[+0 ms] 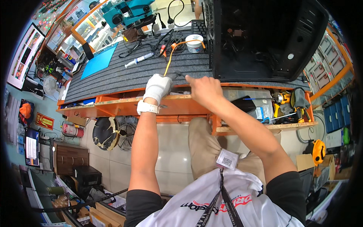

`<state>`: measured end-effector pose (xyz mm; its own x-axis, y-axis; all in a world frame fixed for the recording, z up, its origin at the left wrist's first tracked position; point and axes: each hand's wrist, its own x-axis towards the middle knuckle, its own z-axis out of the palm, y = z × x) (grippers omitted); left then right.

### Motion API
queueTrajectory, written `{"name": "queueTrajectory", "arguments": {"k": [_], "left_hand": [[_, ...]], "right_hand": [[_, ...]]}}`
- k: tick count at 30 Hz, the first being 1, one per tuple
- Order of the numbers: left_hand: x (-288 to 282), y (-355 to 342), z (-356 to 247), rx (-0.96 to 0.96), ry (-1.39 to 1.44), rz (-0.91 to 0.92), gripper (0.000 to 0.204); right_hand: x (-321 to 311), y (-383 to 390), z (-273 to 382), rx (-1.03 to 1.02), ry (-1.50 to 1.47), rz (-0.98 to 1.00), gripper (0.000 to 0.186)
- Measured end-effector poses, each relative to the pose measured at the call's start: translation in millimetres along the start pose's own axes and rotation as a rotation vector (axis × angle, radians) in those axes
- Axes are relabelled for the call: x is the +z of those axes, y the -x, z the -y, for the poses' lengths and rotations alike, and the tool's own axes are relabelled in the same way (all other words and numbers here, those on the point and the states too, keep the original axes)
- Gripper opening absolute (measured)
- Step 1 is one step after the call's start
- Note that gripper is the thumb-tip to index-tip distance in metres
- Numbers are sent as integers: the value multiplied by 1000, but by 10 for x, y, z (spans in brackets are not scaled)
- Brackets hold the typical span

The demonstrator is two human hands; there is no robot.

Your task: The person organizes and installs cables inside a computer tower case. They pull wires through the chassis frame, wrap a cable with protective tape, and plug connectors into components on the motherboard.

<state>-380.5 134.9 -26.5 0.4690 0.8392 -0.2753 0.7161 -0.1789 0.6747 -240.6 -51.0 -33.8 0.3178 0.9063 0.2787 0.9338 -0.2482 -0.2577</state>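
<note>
My left hand [157, 87], in a white glove with a white band at the wrist, is curled at the desk's front edge. A thin yellow cord [168, 64] rises from behind it to a white tub [194, 46]. My bare right hand [204, 89] is beside it, fingers bent toward a dark, indistinct item [177, 75] between the hands; what either hand holds is hidden. A syringe [139, 59] lies on the grey ribbed mat [107, 83].
A black computer case [264, 38] occupies the desk's right. At the back stand a teal microscope [128, 13] and tangled cables; a blue sheet [98, 60] lies left. An open drawer of tools [281, 100] juts out below. A round stool [104, 134] stands under the desk.
</note>
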Motion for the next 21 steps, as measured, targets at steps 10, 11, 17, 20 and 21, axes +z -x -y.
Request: {"name": "queueTrajectory", "arguments": {"k": [10,11,17,20,21], "left_hand": [[-105,456,159,269,-77,-146,37],[-112,678,74,292,-3,-125,35],[-275,2270,-227,395,499,-160,25],[24,2655,-563,437,752,-81,26],[157,2750,-683,478,831,-77,25]], "right_hand": [[209,-339,269,-104,186,-121,29],[278,-408,170,-100,184,-134,29],[-128,106,164,-196,-252,-385,38],[-407,935,267,-122,-1289,-108,43],[-484,1258,301,-52,-1475,-22,41]]}}
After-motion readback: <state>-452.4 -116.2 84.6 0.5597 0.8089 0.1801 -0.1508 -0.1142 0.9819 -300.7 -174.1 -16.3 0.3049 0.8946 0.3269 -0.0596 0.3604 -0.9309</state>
